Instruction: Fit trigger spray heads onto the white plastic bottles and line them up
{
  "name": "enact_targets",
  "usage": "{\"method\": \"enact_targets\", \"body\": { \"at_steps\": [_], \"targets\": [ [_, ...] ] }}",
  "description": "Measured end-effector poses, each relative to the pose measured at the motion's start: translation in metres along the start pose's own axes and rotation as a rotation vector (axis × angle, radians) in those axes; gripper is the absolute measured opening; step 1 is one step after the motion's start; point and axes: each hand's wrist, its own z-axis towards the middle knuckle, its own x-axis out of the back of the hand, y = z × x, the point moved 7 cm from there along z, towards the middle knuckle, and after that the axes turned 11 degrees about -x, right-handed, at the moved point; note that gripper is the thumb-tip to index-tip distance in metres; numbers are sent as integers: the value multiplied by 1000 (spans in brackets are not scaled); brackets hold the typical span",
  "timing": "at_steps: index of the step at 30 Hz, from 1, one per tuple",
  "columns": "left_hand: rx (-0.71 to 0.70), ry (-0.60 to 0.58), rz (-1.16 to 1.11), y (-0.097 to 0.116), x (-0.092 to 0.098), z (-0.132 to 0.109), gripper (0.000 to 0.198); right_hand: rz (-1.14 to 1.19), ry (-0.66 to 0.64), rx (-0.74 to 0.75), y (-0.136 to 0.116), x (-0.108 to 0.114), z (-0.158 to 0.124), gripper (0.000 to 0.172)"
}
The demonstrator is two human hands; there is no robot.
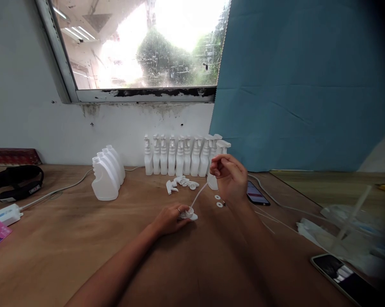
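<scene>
Left fingers (pixel 183 207) clamped on half-hidden spray head (pixel 191 213), right fingers (pixel 215 164) curled, hold unclear

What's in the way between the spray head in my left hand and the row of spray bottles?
A few loose spray heads lie on the table between the spray head in your left hand and the row of bottles.

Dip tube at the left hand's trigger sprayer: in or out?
In: the dip tube has its lower end inside the collar of the trigger sprayer in the left hand. Fully seated: cannot tell.
</scene>
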Motion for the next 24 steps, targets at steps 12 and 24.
{"method": "enact_targets", "body": {
  "at_steps": [12, 24],
  "targets": [
    [20, -8, -43, -1, -1, 0, 35, -30, -98, -101, 15, -11, -6, 20],
    [41, 49, -35, -2, 5, 1, 38, -704, -238, -93, 61, -9, -1, 33]
  ]
}}
